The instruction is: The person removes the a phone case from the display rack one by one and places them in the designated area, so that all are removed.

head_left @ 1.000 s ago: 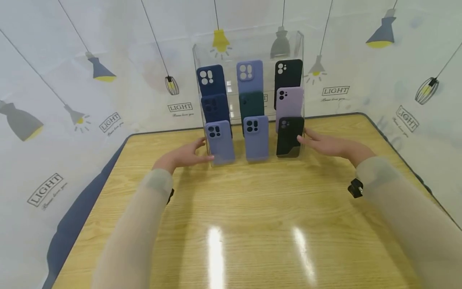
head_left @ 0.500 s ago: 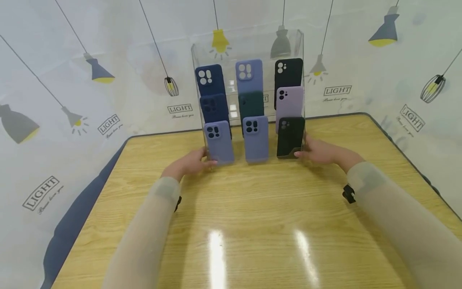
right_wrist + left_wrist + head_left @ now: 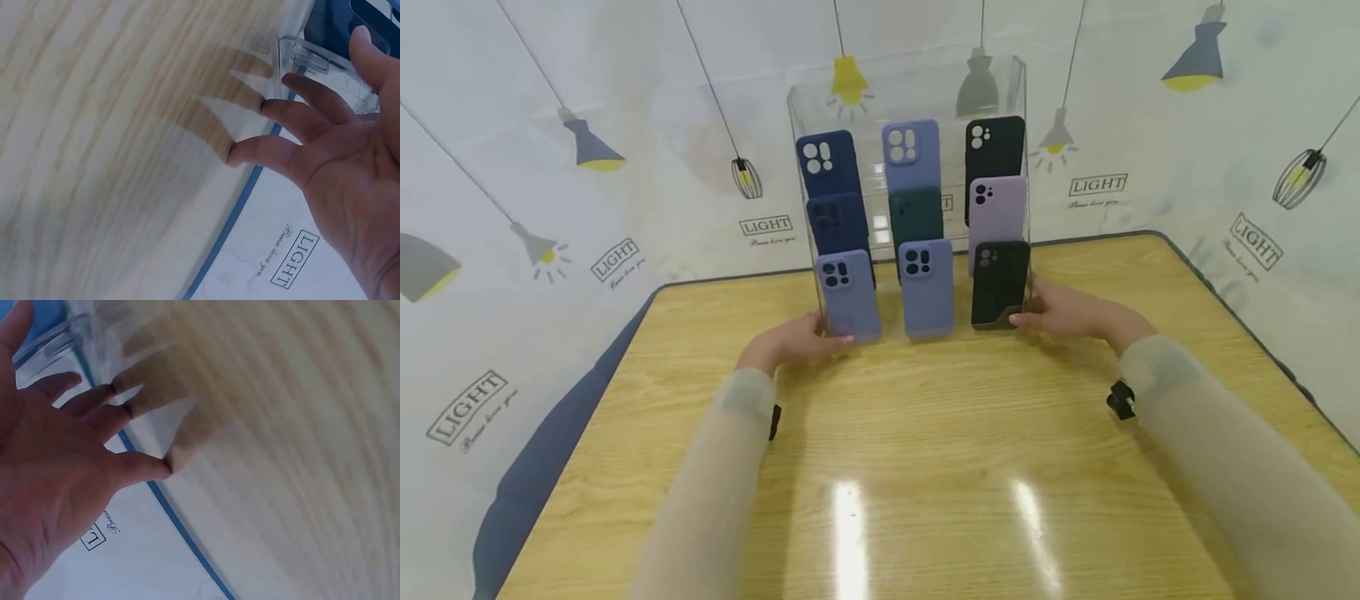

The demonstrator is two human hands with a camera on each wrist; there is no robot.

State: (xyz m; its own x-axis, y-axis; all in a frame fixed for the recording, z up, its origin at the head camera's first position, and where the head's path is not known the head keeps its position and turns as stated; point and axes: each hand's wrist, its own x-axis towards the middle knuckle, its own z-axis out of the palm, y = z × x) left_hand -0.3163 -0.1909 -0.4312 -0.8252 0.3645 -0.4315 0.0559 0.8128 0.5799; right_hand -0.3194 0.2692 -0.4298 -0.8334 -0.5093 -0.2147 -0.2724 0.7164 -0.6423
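Observation:
A clear acrylic display stand (image 3: 1022,92) stands upright at the back of the table, with phone cases in three tiers. My left hand (image 3: 793,342) holds its lower left corner, thumb in front by a lavender phone case (image 3: 854,304) and fingers at the side. At the lower right corner my right hand (image 3: 1063,312) holds it likewise, the thumb near a black phone case (image 3: 1000,287). In the left wrist view the fingers (image 3: 140,467) reach down to the tabletop. The right wrist view has the fingers (image 3: 262,150) spread, touching the table beside the stand's clear edge (image 3: 306,53).
The wooden table (image 3: 925,450) has a dark edge strip and lies before a pale wall cloth (image 3: 685,108) printed with lamps. Among the other cases are a navy case (image 3: 831,158), a dark green case (image 3: 917,217) and a lilac case (image 3: 997,204).
Both hands have slid in closer at the stand's lower corners, the thumbs now lower on its front. The view has shifted slightly; the phone cases keep their places in the stand.

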